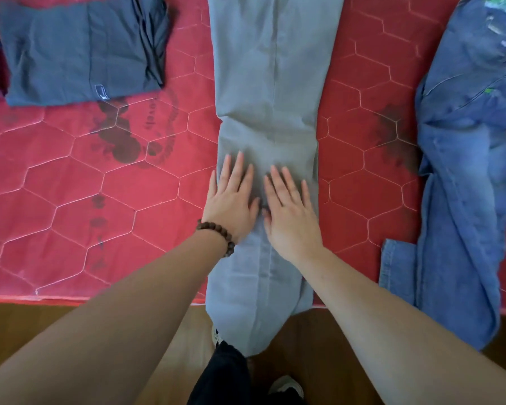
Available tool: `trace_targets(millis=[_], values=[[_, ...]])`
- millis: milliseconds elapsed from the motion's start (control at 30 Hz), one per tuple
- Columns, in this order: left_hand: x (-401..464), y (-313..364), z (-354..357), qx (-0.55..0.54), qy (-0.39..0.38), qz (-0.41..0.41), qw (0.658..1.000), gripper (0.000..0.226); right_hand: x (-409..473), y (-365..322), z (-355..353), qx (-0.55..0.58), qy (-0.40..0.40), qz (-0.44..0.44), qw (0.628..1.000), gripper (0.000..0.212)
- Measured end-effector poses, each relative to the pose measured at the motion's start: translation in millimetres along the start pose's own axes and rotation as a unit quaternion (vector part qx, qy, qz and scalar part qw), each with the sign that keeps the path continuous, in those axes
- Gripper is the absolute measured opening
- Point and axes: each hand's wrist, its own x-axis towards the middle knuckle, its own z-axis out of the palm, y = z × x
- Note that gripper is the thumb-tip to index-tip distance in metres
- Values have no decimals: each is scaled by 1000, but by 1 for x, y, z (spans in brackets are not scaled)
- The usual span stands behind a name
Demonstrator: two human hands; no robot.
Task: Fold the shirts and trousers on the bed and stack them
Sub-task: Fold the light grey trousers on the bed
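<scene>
Bed: grey trousers laid lengthwise mid-mattress, near end drooping over the edge. Soft, light, limp cloth; likely best pinched at that hanging end, then folded away. Left hand, right hand: fingers flat, pressing, gripping nothing.

grey trousers cut off at top, jeans cut off right

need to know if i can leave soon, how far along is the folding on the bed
Done: one dark grey garment lies folded at the far left of the red mattress. In hand: the grey trousers lie lengthwise, one end hanging over the near edge, with the left hand and right hand pressed flat on them. Left: folding those, then the crumpled blue jeans on the right, then stacking.
</scene>
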Motion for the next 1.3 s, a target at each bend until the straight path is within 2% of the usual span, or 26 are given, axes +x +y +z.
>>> trace_targets(millis=[67, 200, 267, 300, 367, 433, 467, 533, 600, 733, 933, 1033, 1100, 1200, 1300], values=[[-9, 1, 25, 23, -49, -10, 998, 66, -3, 9, 20, -19, -37, 7, 999, 61], [-60, 4, 38, 67, -59, 16, 996, 72, -46, 12, 26, -19, -68, 26, 997, 68], [-62, 5, 22, 72, -57, 43, 995, 64, -53, 6, 11, -10, -69, 38, 997, 64], [-50, 5, 12, 73, -34, 59, 995, 52, -46, 4, 2, 1, -53, 41, 998, 57], [-8, 3, -7, 70, 66, 80, 992, 30, -12, 5, -11, 22, 21, 33, 999, 43], [50, -1, -25, 52, 137, 69, 987, 35, 42, 9, -24, 31, 82, 31, 996, 41], [77, -3, -31, 42, 141, 66, 987, 44, 70, 11, -26, 33, 85, 35, 995, 46], [117, -8, -31, 45, 57, 54, 996, 54, 116, 13, -21, 28, 31, 33, 999, 55], [131, -19, -14, 82, -6, 61, 995, 55, 134, 20, -2, 2, -10, 16, 1000, 54], [110, -49, 7, 87, 14, 52, 995, 62, 113, 44, 17, -32, 24, 4, 999, 58], [79, -71, 2, 94, 14, 60, 994, 63, 76, 65, 9, -67, 0, 105, 992, 64], [47, -52, 13, 94, -8, 140, 986, 67, 52, 33, 8, -58, -20, 16, 998, 63], [19, -39, 24, 108, -23, 164, 980, 69, 24, 13, 16, -39, -34, -40, 998, 63], [-22, -38, 34, 116, -42, 161, 979, 70, -22, 10, 28, -34, -52, -60, 996, 64], [-58, -44, 37, 116, -62, 192, 973, 70, -63, 17, 32, -35, -63, -89, 993, 61]])
